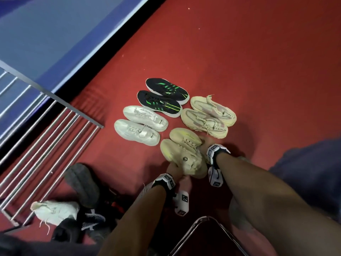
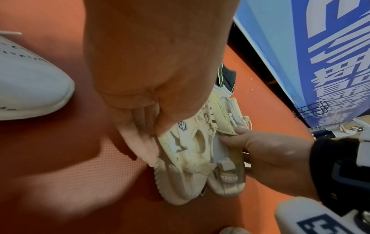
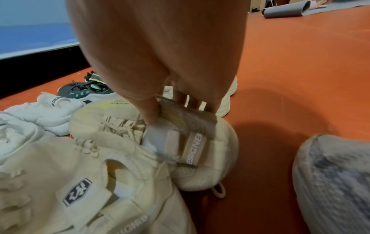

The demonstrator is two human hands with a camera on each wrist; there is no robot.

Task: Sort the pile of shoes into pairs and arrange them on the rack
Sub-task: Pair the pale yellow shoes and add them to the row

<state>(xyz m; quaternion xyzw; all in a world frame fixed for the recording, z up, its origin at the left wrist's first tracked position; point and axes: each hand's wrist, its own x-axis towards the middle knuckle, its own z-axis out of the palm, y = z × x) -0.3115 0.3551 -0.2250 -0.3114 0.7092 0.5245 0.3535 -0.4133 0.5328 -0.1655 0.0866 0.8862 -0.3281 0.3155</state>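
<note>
Chair frame (image 1: 208,233): chrome tubing at the bottom edge of the head view, between the 2 forearms.
Unsorted pile (image 1: 83,206): grey, black and white shoes heaped on the red floor (image 1: 239,71), beside the near end of the rack.
Left hand (image 1: 175,171): fingers and thumb curled round the collar of the near beige shoe (image 1: 181,157); grip clamped.
Right hand (image 1: 203,145): thumb inside the heel opening of the far beige shoe (image 1: 184,136), fingers on its outer side; grip clamped.
Beige pair: 2 shoes side by side, touching, soles on the floor.
White pair (image 1: 141,124): 2 shoes parallel, just left of the beige pair.
Cream pair (image 1: 208,115): 2 shoes parallel, just beyond the right hand.
Black-and-green pair (image 1: 163,97): 2 shoes parallel, farthest row.
Rack (image 1: 46,130): silver bars, left of the pairs, holding 0 shoes where visible.
</note>
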